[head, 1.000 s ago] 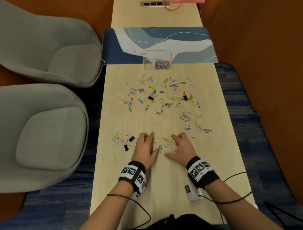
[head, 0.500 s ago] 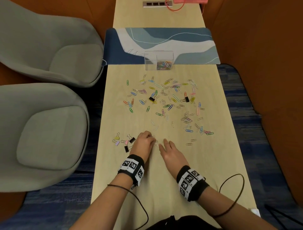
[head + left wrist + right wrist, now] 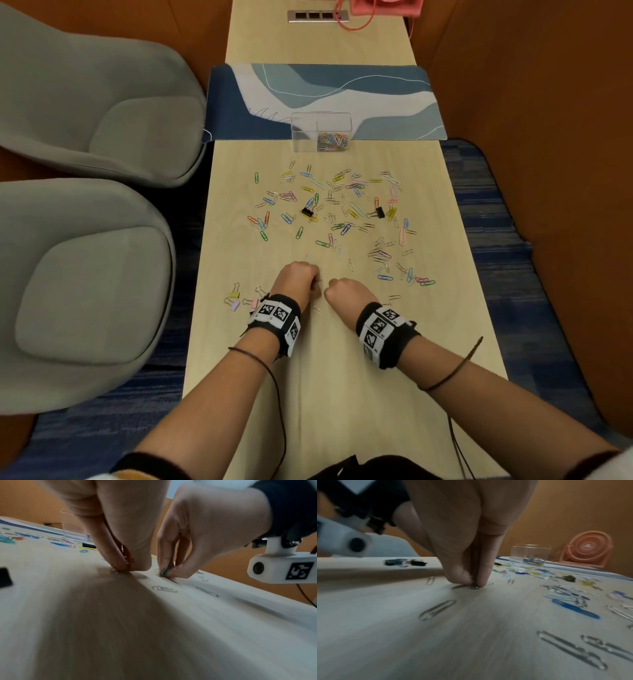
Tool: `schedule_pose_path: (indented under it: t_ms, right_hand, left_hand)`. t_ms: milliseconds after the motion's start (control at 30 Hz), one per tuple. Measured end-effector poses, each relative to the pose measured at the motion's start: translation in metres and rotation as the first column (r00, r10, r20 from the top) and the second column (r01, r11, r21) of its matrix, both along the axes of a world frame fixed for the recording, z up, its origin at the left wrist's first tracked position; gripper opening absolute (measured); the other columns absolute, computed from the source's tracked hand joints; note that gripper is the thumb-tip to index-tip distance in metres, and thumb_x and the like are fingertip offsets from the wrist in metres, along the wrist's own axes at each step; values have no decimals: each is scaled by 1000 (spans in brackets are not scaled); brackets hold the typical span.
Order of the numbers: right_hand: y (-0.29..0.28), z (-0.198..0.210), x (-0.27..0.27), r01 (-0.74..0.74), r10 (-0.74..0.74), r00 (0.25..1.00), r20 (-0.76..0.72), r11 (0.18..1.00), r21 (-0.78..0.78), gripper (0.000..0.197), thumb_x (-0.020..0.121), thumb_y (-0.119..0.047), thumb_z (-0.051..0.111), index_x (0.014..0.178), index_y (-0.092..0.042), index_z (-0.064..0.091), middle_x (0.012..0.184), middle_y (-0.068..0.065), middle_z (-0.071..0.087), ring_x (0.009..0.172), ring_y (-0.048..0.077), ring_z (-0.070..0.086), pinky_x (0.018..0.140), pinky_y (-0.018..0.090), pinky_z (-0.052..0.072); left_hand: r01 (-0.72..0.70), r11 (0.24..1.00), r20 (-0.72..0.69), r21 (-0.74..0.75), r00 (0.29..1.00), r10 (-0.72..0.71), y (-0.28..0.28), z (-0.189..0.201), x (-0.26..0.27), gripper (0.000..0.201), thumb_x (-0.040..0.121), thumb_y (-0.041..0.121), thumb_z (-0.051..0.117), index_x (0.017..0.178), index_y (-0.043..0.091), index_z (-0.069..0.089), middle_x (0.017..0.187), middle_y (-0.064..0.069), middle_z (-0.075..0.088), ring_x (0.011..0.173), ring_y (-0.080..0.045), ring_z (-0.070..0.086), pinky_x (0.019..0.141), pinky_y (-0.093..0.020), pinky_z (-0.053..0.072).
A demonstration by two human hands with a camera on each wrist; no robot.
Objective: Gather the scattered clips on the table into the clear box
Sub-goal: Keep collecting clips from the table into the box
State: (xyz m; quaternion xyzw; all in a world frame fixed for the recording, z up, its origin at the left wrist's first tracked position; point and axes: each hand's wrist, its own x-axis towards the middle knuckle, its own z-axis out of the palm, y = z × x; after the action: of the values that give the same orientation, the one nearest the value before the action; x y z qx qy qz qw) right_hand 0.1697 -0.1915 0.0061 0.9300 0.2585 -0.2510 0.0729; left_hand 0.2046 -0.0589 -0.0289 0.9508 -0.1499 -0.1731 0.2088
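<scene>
Barely begun: small heap inside clear box; most clips scattered on worktop nearer than box; left hand and right hand fingers each pinching clips

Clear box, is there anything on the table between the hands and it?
Only loose clips. The scattered clips lie flat across the table between both hands and the clear box; nothing tall stands in the way, so carrying over them looks unobstructed.
</scene>
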Motion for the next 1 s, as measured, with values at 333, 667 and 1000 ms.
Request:
schedule_pose_path:
  t_ms: [333,667,1000]
  right_hand:
    - [-64,2,89,743,-730,621,-285,433,510,7,66,-12,79,73,-12,77,70,-6,68,66,7,61,68,18,51]
    - [-80,31,206,718,-361,261,-895,-547,430,13,78,7,71,90,8,68,93,21,71,80,24,72,68,19,57]
    - [-89,40,322,539,-382,324,-866,-677,500,15,80,7,69,94,9,65,99,21,68,85,24,70,78,25,58]
  left_hand:
    - [-275,830,-18,-486,952,305,35,39,62,10,69,7,78,75,14,77,67,5,70,62,-6,64,69,-22,57]
    - [-274,696,24,-664,923,385,42,93,199,7,72,12,80,76,17,76,76,4,74,73,-14,69,70,-26,59]
    - [-201,718,77,-666,939,334,-42,60,304,7,77,8,78,82,11,77,79,0,74,70,-10,69,72,-17,56]
